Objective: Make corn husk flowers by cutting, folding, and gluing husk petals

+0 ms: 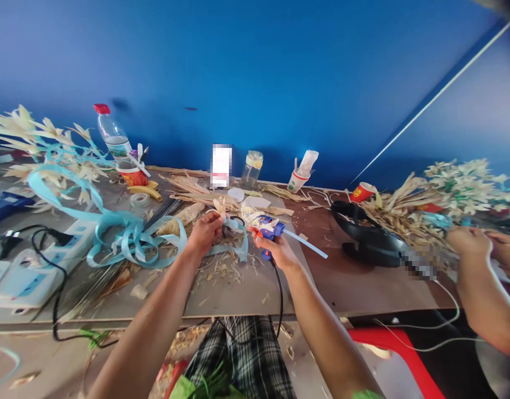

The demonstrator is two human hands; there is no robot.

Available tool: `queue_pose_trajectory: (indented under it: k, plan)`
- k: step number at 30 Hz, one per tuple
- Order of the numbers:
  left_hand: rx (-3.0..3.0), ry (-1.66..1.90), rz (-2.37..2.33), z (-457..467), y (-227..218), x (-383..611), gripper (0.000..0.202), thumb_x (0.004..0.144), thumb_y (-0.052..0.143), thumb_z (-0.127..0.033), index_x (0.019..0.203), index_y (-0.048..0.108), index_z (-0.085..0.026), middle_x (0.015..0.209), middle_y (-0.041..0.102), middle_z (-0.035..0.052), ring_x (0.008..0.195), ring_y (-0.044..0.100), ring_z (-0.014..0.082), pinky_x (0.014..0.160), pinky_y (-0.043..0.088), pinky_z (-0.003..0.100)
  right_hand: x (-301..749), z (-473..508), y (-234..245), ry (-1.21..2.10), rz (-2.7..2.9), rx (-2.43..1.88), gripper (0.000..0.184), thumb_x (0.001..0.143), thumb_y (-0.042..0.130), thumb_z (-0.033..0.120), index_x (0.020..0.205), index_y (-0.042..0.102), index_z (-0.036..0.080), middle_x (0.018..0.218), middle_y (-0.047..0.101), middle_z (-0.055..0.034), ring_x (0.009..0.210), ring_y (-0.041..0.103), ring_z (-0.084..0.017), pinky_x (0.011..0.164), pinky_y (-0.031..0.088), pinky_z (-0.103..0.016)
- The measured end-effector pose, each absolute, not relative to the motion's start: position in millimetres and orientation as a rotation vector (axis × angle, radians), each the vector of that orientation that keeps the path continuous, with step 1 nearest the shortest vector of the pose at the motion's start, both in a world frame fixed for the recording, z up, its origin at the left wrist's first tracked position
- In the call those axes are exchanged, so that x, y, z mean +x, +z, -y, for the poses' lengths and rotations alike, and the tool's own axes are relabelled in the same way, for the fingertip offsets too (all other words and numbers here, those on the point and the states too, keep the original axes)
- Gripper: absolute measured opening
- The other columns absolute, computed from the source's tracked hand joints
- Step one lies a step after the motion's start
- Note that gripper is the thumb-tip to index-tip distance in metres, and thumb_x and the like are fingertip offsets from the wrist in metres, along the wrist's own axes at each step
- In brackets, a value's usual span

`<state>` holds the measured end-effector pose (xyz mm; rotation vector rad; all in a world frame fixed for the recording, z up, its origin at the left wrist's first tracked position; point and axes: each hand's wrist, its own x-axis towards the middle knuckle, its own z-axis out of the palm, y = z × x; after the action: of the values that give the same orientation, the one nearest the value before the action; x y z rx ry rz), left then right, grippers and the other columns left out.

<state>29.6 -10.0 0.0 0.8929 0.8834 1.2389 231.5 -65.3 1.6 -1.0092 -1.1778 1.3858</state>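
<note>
My right hand (277, 249) is wrapped round a blue and orange hot glue gun (279, 228). A pale glue stick (310, 246) sticks out of the gun's back end, and its black cord (281, 293) hangs over the table edge. My left hand (207, 228) pinches a small pale dried-husk flower (222, 206) upright, a little left of the gun's nozzle end. Where the nozzle tip meets anything is too small to tell. Light blue ribbon (125, 238) lies in loose loops left of my left hand, and a strand runs beneath both hands. Husk scraps (221, 270) litter the table below them.
A white power strip (42, 266) and thin wires (99, 285) lie on the left. A plastic bottle (113, 136), a jar (252, 169) and paper cups (298, 181) stand along the blue wall. A black curved object (373, 244) and another person's hands (470, 244) are at right.
</note>
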Motion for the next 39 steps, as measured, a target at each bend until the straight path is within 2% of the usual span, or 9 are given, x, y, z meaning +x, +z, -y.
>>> queue_pose_trajectory:
  k: [4, 11, 16, 21, 28, 34, 39]
  plan:
    - [0.956, 1.252, -0.878, 10.5, 0.6, 29.9, 0.02, 0.065, 0.071, -0.026, 0.072, 0.058, -0.013, 0.056, 0.044, -0.0056, 0.046, 0.036, 0.0035, 0.044, 0.028, 0.017, 232.5, 68.6, -4.2, 1.395, 1.21, -0.991, 0.037, 0.063, 0.075, 0.041, 0.09, 0.068, 0.018, 0.088, 0.063, -0.0051, 0.071, 0.051, -0.014, 0.066, 0.041, -0.029]
    - [0.891, 1.237, -0.849, 12.2, 4.5, 28.4, 0.018, 0.065, 0.071, -0.023, 0.073, 0.057, -0.014, 0.06, 0.044, -0.0056, 0.047, 0.037, 0.0026, 0.045, 0.029, 0.016, 230.6, 74.0, 6.6, 1.468, 1.353, -0.834, 0.029, 0.072, 0.066, 0.044, 0.079, 0.061, 0.017, 0.069, 0.051, -0.0011, 0.06, 0.044, -0.011, 0.058, 0.034, -0.027]
    - [0.872, 1.242, -0.819, 12.4, 4.6, 28.1, 0.019, 0.064, 0.072, -0.023, 0.073, 0.058, -0.014, 0.063, 0.049, -0.0043, 0.047, 0.037, 0.0021, 0.046, 0.031, 0.017, 229.7, 73.8, 8.3, 1.416, 1.436, -0.843, 0.029, 0.075, 0.062, 0.045, 0.072, 0.055, 0.017, 0.066, 0.046, -0.0001, 0.061, 0.04, -0.012, 0.058, 0.03, -0.027]
    - [0.883, 1.24, -0.792, 11.3, 3.2, 27.5, 0.018, 0.065, 0.073, -0.023, 0.071, 0.058, -0.014, 0.058, 0.047, -0.0047, 0.046, 0.037, 0.0031, 0.044, 0.03, 0.017, 227.8, 72.6, 6.5, 1.385, 1.462, -0.945, 0.034, 0.075, 0.06, 0.049, 0.066, 0.05, 0.018, 0.063, 0.043, 0.0005, 0.06, 0.038, -0.012, 0.057, 0.029, -0.027]
    - [0.898, 1.223, -0.839, 9.1, -2.9, 27.1, 0.02, 0.065, 0.073, -0.024, 0.069, 0.056, -0.015, 0.055, 0.045, -0.0055, 0.044, 0.038, 0.0032, 0.042, 0.029, 0.016, 225.3, 73.7, 1.1, 1.33, 1.439, -1.135, 0.036, 0.071, 0.062, 0.052, 0.071, 0.052, 0.018, 0.065, 0.044, 0.0014, 0.06, 0.037, -0.011, 0.055, 0.03, -0.026]
    - [0.918, 1.225, -0.866, 9.1, -2.3, 28.2, 0.021, 0.063, 0.073, -0.024, 0.068, 0.055, -0.014, 0.056, 0.047, -0.0052, 0.043, 0.039, 0.0028, 0.041, 0.029, 0.016, 224.6, 73.6, 2.8, 1.312, 1.471, -1.182, 0.036, 0.073, 0.059, 0.051, 0.065, 0.047, 0.019, 0.058, 0.039, 0.0029, 0.056, 0.033, -0.01, 0.05, 0.027, -0.024]
    - [0.921, 1.218, -0.882, 10.7, 0.4, 30.5, 0.024, 0.061, 0.075, -0.024, 0.066, 0.054, -0.014, 0.054, 0.046, -0.006, 0.042, 0.039, 0.0023, 0.04, 0.026, 0.016, 225.8, 72.3, -1.5, 1.331, 1.446, -1.214, 0.035, 0.072, 0.06, 0.052, 0.07, 0.051, 0.019, 0.059, 0.042, 0.0023, 0.056, 0.034, -0.01, 0.049, 0.029, -0.024]
